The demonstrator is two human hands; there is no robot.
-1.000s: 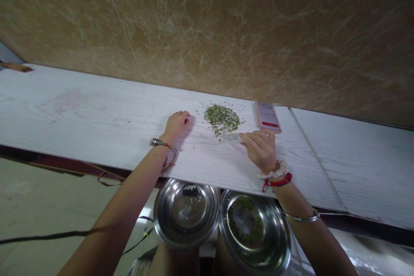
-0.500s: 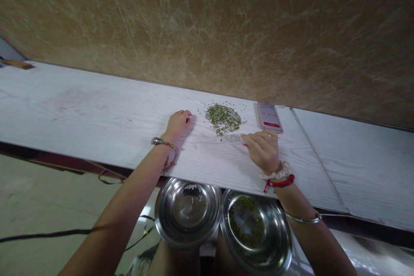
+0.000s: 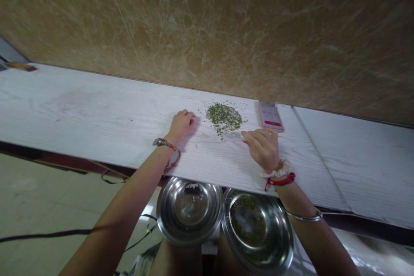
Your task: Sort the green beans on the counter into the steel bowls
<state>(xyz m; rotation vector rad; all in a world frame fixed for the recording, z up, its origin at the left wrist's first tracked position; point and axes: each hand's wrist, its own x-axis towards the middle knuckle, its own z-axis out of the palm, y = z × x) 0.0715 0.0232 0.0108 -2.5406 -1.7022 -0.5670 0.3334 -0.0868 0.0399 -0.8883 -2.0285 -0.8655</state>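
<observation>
A loose pile of small green beans [image 3: 224, 117] is spread on the white wood-grain tabletop [image 3: 136, 108]. To its right, my right hand [image 3: 262, 146] pinches a thin, see-through plastic piece [image 3: 233, 135], whose tip lies by the pile's near edge. Its exact kind is unclear. My left hand [image 3: 181, 126] rests on the tabletop left of the pile, fingers curled; whether something small is inside is hidden. Below the table edge, a steel bowl [image 3: 163, 224] has white grains in it. The steel bowl beside it [image 3: 284, 241] contains green beans.
A phone [image 3: 271, 116] with a lit screen lies beyond my right hand. Behind the tabletop rises a brown marbled wall [image 3: 207, 30]. A brown object [image 3: 21, 66] sits at the far left end. A black cable [image 3: 48, 236] runs at the lower left.
My left hand has shifted very slightly right, fingers still curled. My right hand keeps its hold on the clear piece in nearly the same spot. The view has moved a little.
</observation>
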